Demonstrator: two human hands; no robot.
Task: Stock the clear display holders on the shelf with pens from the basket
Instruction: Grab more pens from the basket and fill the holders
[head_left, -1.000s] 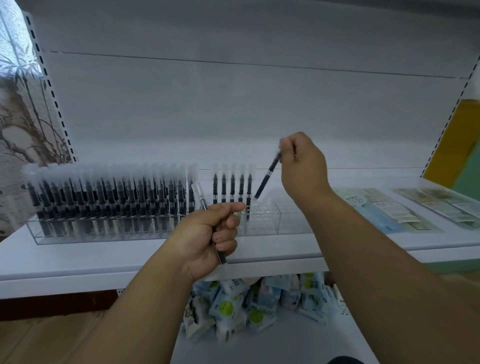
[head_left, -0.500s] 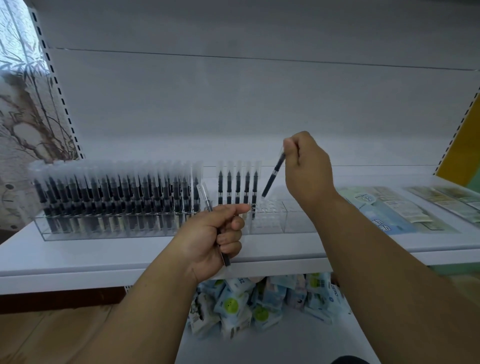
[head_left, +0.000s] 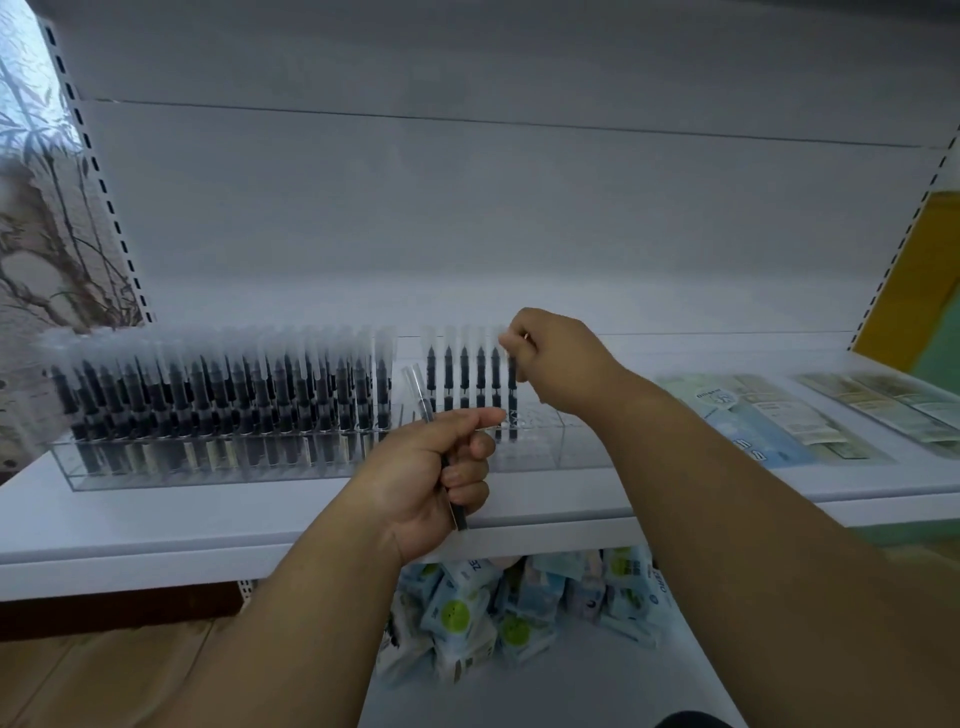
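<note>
1. My right hand (head_left: 556, 358) pinched the cap end of a black pen (head_left: 512, 395) between curled fingers. The pen stood nearly upright, its tip down in a slot of the clear display holder (head_left: 540, 447) on the white shelf (head_left: 156, 525).
2. That pen sat at the right end of a short row of standing pens (head_left: 464, 379), just beside the last one. To the left, across a small gap, the other clear holder (head_left: 72, 467) was packed with black pens (head_left: 218, 389).
3. My left hand (head_left: 431, 478) was closed round a spare pen (head_left: 423, 410), held in front of the holders. Its clear cap pointed up and away from me, and its lower end stuck out below my fist.
4. The relation that mattered, as I judged it: the free slots lay to the right of the short row, under and beyond my right hand. The spare pen's long axis was already close to vertical, tilted a little leftward at the top.
5. My right hand was the nearer one to those slots, so I reckoned the spare pen would have to pass from left to right.
6. The basket was not in view. Soft packets (head_left: 514, 608) lay heaped on the lower shelf, and flat printed packs (head_left: 753, 415) lay on the shelf to the right.
</note>
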